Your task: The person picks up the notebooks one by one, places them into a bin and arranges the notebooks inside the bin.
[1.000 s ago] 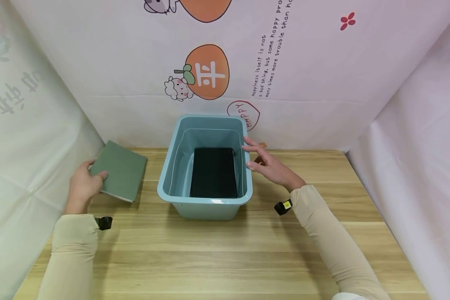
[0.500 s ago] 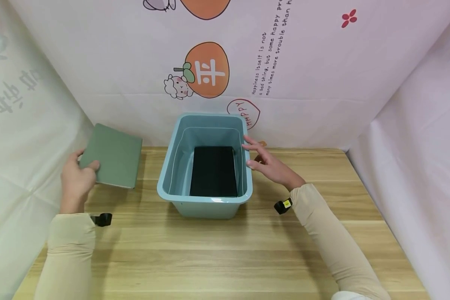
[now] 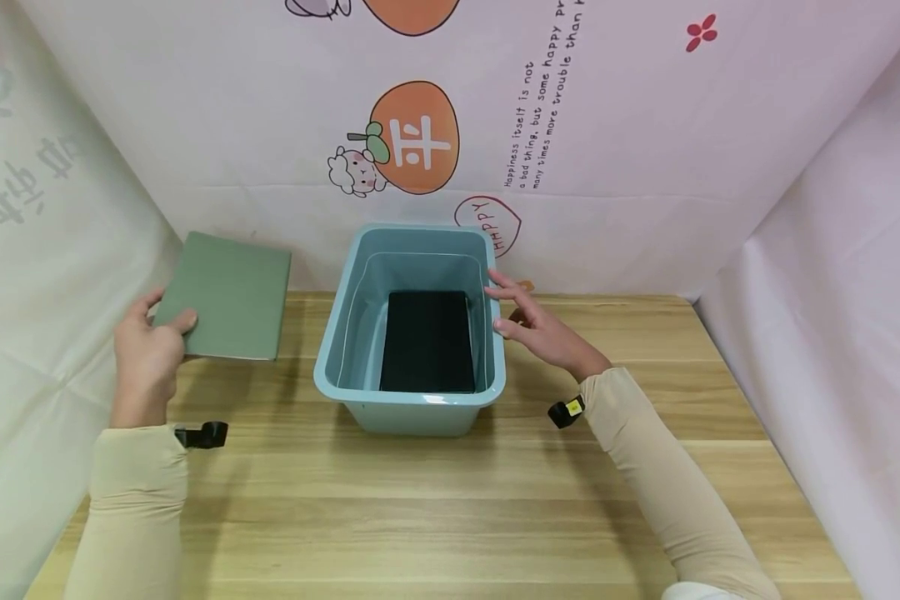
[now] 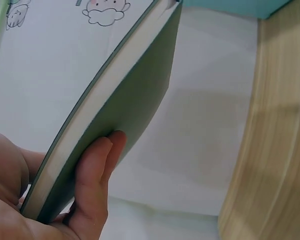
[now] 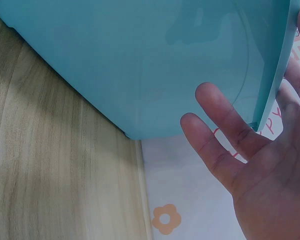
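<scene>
A green hardcover book is held up at the far left of the table, its cover facing up in the head view. My left hand grips its left corner, thumb on top. In the left wrist view the fingers press the underside of the book, and its white page edges show. A light blue plastic bin stands at the table's middle. Inside it lies a flat black rectangular thing, possibly a book. My right hand touches the bin's right rim, fingers mostly extended.
The bin stands near the back edge of the wooden table. Behind it hangs a white printed cloth, with more white cloth on the left and right sides.
My left hand has raised the green book off the table and turned it so its front edge lies nearly level in the head view. The right hand and bin have stayed put.
</scene>
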### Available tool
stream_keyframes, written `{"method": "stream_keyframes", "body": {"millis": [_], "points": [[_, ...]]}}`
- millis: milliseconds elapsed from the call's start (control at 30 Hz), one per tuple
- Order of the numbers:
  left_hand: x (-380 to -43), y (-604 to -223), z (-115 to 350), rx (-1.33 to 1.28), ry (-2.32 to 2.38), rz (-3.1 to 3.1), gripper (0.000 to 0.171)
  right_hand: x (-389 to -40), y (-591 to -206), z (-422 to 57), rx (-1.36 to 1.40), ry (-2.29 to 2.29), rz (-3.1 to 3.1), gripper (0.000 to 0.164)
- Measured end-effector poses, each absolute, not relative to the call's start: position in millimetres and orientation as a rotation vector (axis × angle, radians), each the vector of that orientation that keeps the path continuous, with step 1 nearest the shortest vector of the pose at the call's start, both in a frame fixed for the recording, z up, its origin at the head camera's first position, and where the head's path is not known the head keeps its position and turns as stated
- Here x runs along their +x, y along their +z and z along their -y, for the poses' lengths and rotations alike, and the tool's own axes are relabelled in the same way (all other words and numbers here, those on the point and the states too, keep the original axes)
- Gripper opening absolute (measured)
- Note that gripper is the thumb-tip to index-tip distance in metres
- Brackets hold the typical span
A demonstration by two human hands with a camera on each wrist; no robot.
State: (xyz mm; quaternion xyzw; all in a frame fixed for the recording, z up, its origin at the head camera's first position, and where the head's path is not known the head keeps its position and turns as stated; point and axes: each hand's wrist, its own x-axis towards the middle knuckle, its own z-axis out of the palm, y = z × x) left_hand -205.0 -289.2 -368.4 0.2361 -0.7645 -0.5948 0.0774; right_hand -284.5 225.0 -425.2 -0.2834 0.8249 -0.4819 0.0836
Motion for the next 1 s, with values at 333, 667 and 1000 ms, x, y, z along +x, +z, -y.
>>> {"method": "stream_keyframes", "body": {"millis": [333, 667, 1000], "points": [[-203, -357, 280, 0.731, -1.982, 2.026, 0.067, -285, -426, -225, -0.837, -1.451, -2.448, 0.053], [-200, -350, 275, 0.660, -2.095, 1.884, 0.068, -285, -425, -225, -0.882, -1.447, -2.460, 0.049], [-196, -342, 267, 0.558, -2.190, 1.794, 0.069, -285, -426, -225, -0.868, -1.452, -2.451, 0.050]]}}
